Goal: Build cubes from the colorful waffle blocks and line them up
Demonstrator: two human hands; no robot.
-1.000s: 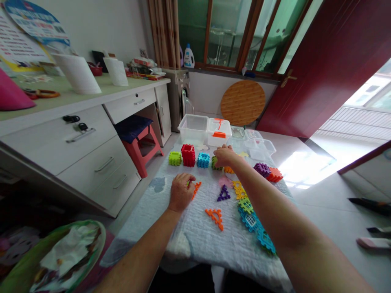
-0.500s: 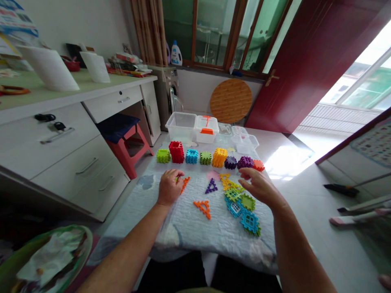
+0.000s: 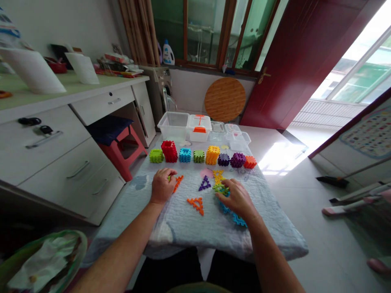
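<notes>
My left hand (image 3: 163, 185) rests on the cloth at the left with its fingers curled. A bit of a green plastic piece (image 3: 169, 178) shows at its fingertips, and an orange triangular piece (image 3: 178, 184) lies beside it. My right hand (image 3: 240, 198) is over a pile of notched building pieces, thumb and fingers apart around a green piece (image 3: 220, 188). Blue pieces (image 3: 240, 220) lie partly hidden under that hand, and yellow pieces (image 3: 218, 176) lie just beyond. Between the hands are a purple triangle (image 3: 204, 183) and another orange triangle (image 3: 196, 205).
Stacks of pieces sorted by colour line the far side, including a red stack (image 3: 169, 151) and a yellow stack (image 3: 212, 155). Behind stand a clear plastic bin (image 3: 173, 127) and a lidded box (image 3: 199, 128). A pink stool (image 3: 130, 152) is at the left.
My right hand has moved left and down onto the pile, now covering much of the green and blue pieces. My left hand stays in place. The view has shifted slightly.
</notes>
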